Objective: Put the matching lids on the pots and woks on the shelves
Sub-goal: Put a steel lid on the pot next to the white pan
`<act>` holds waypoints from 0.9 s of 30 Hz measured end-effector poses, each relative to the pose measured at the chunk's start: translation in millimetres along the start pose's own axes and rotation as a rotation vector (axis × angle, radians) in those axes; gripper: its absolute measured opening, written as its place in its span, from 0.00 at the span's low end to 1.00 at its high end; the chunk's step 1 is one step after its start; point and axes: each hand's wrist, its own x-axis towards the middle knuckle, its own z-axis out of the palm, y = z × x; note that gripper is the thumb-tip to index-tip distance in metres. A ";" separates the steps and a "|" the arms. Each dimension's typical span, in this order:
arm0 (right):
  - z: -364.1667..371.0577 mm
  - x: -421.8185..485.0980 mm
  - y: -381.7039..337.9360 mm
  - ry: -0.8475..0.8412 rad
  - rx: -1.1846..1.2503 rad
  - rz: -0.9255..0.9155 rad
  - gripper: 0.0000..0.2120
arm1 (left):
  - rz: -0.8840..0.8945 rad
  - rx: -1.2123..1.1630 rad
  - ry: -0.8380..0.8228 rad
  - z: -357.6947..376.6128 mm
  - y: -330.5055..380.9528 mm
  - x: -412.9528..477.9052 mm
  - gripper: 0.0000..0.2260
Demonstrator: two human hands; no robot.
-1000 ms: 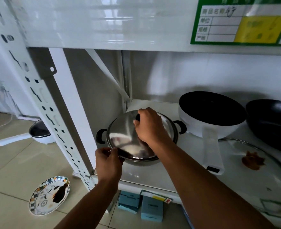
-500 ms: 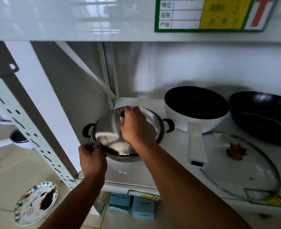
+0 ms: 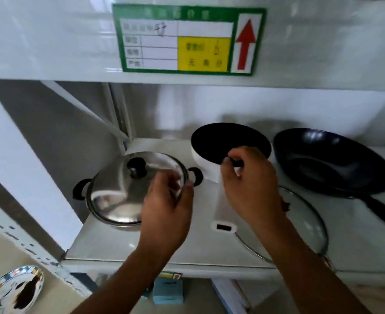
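— What does the white shelf (image 3: 110, 243) carry?

— At its left stands a steel pot (image 3: 110, 217) with its steel lid (image 3: 128, 189) seated on it, black knob up. To the right is a white pan (image 3: 206, 168) with a dark inside, its handle pointing forward. Further right lies a black wok (image 3: 330, 162). A glass lid (image 3: 305, 225) rests flat at the front, partly behind the right forearm. A green price label (image 3: 187, 39) hangs on the shelf above.

— And the hands?

— The left hand (image 3: 166, 214) hovers half open over the steel lid's right edge; contact is blurred. The right hand (image 3: 250, 184) is loosely curled, empty, above the pan's handle.

— Anything lower down?

— A patterned plate (image 3: 12, 288) on the floor.
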 end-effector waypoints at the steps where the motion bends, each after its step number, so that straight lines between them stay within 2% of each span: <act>1: -7.7 -1.5 27.6 -0.040 -0.089 0.080 0.09 | 0.027 0.049 -0.082 9.9 10.3 -2.8 0.11; 3: -18.1 -7.3 80.0 -0.188 -0.324 0.235 0.15 | 0.064 0.154 -0.207 33.4 20.6 -6.3 0.17; 5: -19.4 -15.1 117.8 -0.362 -0.501 0.266 0.23 | 0.041 0.236 -0.314 54.8 26.6 -6.9 0.23; 7: -18.3 -20.8 136.1 -0.487 -0.566 0.293 0.27 | -0.026 0.323 -0.421 71.9 30.1 -3.9 0.28; 9: -17.4 -21.8 145.7 -0.537 -0.569 0.325 0.25 | -0.067 0.425 -0.496 86.1 31.6 -1.1 0.30; 12: -17.0 -24.9 154.4 -0.509 -0.537 0.248 0.11 | -0.045 0.505 -0.515 98.8 28.9 1.7 0.28; 14: -23.3 -30.2 154.2 -0.498 -0.506 0.217 0.08 | -0.066 0.473 -0.496 101.6 27.3 3.3 0.27; 20: -75.7 -39.9 126.2 -0.407 -0.371 0.133 0.09 | -0.164 0.425 -0.463 94.4 27.6 14.8 0.19; 23: -104.9 -42.0 113.3 -0.347 -0.367 0.095 0.12 | -0.245 0.400 -0.507 84.4 28.5 18.2 0.19; 27: -140.6 -35.2 89.9 -0.193 -0.308 0.121 0.13 | -0.236 0.356 -0.517 74.6 34.3 11.4 0.20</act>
